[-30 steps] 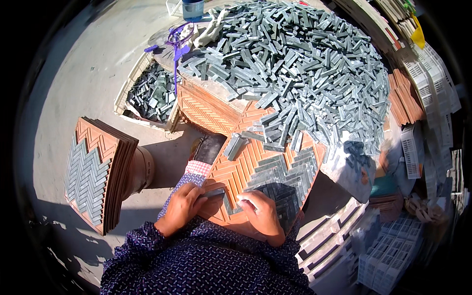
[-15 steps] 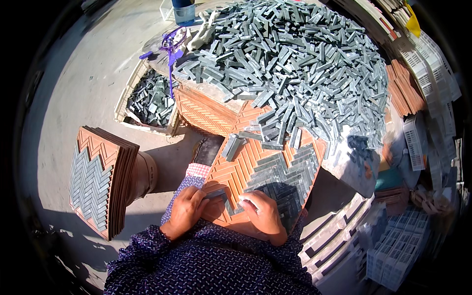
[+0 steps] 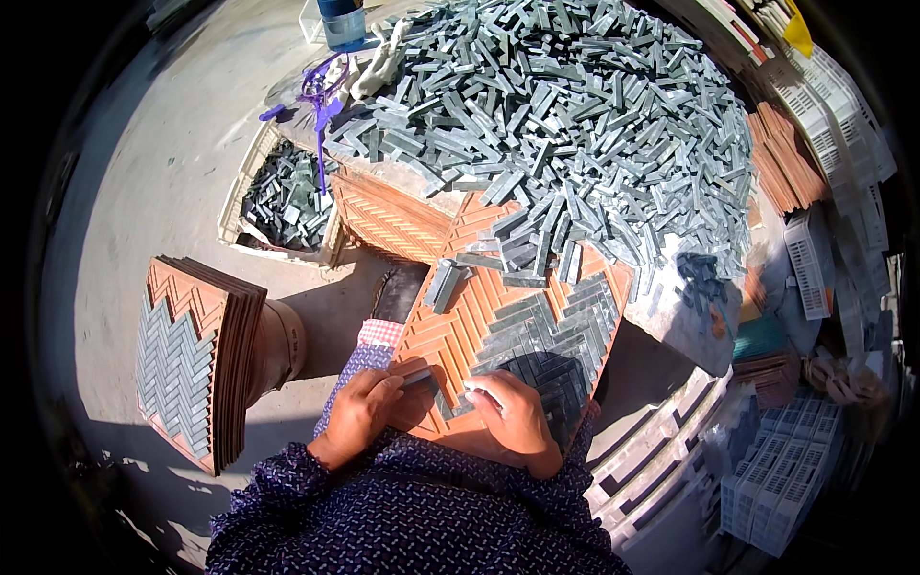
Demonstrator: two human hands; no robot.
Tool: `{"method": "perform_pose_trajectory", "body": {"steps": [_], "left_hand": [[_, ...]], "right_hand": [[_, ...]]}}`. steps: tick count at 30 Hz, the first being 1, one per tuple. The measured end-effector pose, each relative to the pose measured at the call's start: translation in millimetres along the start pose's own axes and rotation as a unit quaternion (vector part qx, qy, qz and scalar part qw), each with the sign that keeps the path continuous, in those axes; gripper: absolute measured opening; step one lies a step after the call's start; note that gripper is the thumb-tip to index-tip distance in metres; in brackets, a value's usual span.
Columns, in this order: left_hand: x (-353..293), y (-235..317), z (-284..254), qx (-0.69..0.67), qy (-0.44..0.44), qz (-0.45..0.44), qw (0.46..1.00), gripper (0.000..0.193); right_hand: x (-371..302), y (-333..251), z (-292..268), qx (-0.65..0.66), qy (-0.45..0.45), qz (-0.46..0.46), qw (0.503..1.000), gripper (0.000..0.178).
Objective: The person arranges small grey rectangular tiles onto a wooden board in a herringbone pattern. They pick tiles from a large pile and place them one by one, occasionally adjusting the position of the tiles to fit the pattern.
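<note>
An orange mould tray (image 3: 458,321) with herringbone grooves rests tilted on my lap. Grey stone strips (image 3: 539,331) fill its right part, and a few more sit near its lower left corner. My left hand (image 3: 355,410) is closed at the lower left edge, pinching a grey stone strip (image 3: 413,376) between thumb and fingers. Over the lower middle of the tray, my right hand (image 3: 515,414) has curled fingers, their tips close to the laid strips; whatever they may hold is hidden. Several loose strips (image 3: 446,286) lie on the tray's upper part.
A big heap of grey strips (image 3: 575,125) covers the table ahead. To the left are a crate of strips (image 3: 287,196) and a stack of trays (image 3: 206,355) on a round stand. White slatted pallets (image 3: 652,450) and plastic crates (image 3: 781,474) stand right.
The strip in my left hand has tilted and now catches more light. My right hand stays almost in place. The whole view has shifted slightly.
</note>
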State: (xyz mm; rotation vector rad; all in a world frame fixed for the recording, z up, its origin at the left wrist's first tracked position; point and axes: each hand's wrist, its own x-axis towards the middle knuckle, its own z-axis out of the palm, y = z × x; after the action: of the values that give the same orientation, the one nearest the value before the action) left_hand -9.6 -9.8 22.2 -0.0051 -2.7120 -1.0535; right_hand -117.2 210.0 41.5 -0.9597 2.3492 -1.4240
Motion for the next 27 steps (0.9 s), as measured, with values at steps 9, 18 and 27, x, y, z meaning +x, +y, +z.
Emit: {"method": "perform_pose_trajectory", "body": {"steps": [9,18,27], "left_hand": [[4,-5,6,0.007,0.015,-0.009,1.000,0.022],[43,-6,8,-0.019,-0.010,-0.009,1.000,0.016],[127,-6,38,0.079,0.049,-0.021,0.995,0.040]], "right_hand": [[-3,4,-1,-0.002,0.005,0.003,1.000,0.017],[-5,6,-4,-0.013,0.029,-0.002,0.999,0.016],[-5,-2,-10,0.002,0.044,0.017,0.999,0.015]]}}
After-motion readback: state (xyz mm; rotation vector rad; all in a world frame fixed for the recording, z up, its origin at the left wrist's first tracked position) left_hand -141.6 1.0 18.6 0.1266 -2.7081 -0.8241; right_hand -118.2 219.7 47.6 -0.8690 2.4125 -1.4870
